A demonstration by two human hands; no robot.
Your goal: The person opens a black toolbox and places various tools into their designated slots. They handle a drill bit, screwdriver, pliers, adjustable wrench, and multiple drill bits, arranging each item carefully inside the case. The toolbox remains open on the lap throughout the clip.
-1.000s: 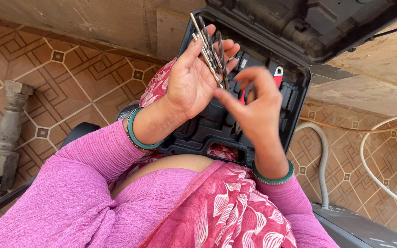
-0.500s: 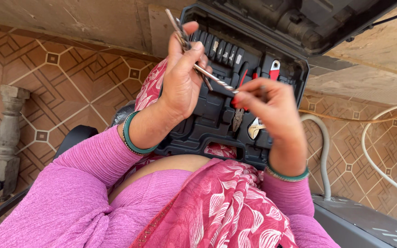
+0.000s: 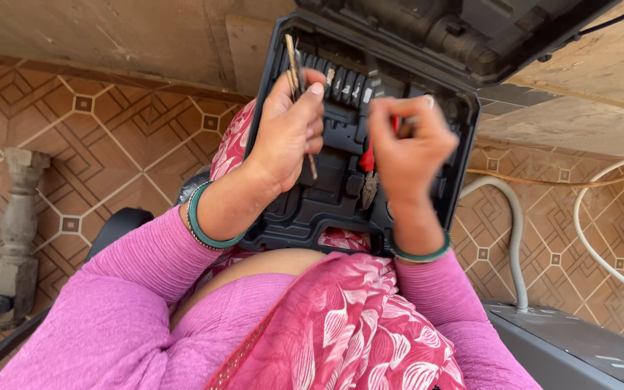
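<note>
The left hand [image 3: 287, 130] stays clenched around thin metal drill bits [image 3: 294, 65], now upright. The right hand [image 3: 406, 144], fingers curled, has moved to the open black plastic tool case's [image 3: 312, 209] two o'clock; its contents cannot be told.

An open black tool case [image 3: 326, 209] rests on the person's lap, above a patterned tile floor [image 3: 110, 144] bearing a stone baluster [image 3: 17, 217] and hoses [image 3: 514, 238].
</note>
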